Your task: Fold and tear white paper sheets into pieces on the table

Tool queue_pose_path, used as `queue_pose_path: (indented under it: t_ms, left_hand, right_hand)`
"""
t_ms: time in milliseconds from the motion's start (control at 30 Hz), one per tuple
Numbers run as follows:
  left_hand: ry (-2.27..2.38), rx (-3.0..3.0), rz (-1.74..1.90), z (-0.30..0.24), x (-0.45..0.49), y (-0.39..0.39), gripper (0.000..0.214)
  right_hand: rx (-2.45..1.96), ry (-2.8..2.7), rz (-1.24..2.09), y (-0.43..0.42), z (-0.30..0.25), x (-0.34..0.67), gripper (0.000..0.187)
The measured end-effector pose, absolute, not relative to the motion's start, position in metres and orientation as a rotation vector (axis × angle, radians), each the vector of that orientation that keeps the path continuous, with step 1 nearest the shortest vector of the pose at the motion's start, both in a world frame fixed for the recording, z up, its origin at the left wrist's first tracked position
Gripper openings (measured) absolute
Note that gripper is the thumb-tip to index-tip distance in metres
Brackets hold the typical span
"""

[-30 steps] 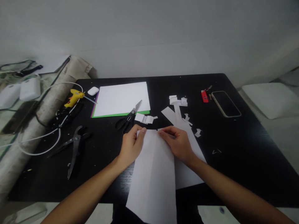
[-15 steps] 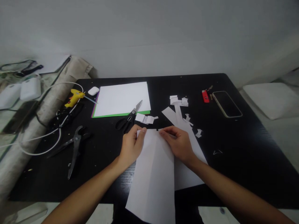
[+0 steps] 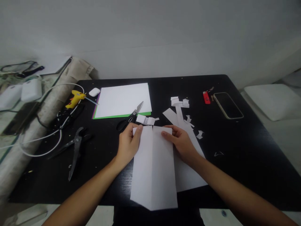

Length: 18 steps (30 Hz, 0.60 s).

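Observation:
A white sheet of paper (image 3: 152, 169) with a lengthwise crease hangs between my hands at the near middle of the table. My left hand (image 3: 128, 144) pinches its upper left corner, thumb on the front. At the upper right corner my right hand (image 3: 182, 142) grips it with the thumb in front and fingers behind. A small notch shows in the top edge at the crease. Behind it, partly covered, lies another white sheet (image 3: 190, 175). Black-handled scissors (image 3: 133, 116) rest just beyond my left hand, beside folded paper scraps (image 3: 147, 120).
A paper stack (image 3: 122, 99) lies at the back. A yellow glue gun (image 3: 75, 99), a white case (image 3: 94, 92), a cable and dark shears (image 3: 77, 141) are on the left. More paper pieces (image 3: 180, 102), a red lighter (image 3: 206, 97) and a phone (image 3: 228, 105) lie rightward.
The sheet's lower end has risen and its crease now stands out more. My right hand has shifted its grip outward to the right corner; my left hand has moved slightly left.

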<state>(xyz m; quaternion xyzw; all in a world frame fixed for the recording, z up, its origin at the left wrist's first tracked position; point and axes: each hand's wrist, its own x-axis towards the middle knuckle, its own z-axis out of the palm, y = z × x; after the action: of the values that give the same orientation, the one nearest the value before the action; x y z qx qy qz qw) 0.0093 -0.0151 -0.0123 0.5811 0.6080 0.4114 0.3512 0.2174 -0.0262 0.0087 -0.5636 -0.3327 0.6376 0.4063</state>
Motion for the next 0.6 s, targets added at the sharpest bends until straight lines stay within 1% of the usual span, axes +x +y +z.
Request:
queue_pose_path:
  t_ms: [100,300,400,600]
  left_hand:
    - [1.513,1.338,1.094,-0.008,0.011,-0.012,0.032]
    - [1.197,0.913,1.049,-0.001,0.013,-0.011,0.039]
    - [1.152,0.903,0.997,-0.002,0.014,-0.014,0.038]
    - [1.291,1.129,0.993,-0.009,0.014,-0.016,0.045]
  right_hand:
    - [-1.326,-0.827,1.697,-0.026,0.011,0.218,0.031]
    - [-1.352,-0.992,1.495,-0.03,0.007,0.216,0.029]
    - [-1.364,-1.041,1.4,-0.032,0.003,0.215,0.029]
    - [-1.442,-1.138,1.253,-0.035,0.0,0.212,0.033]
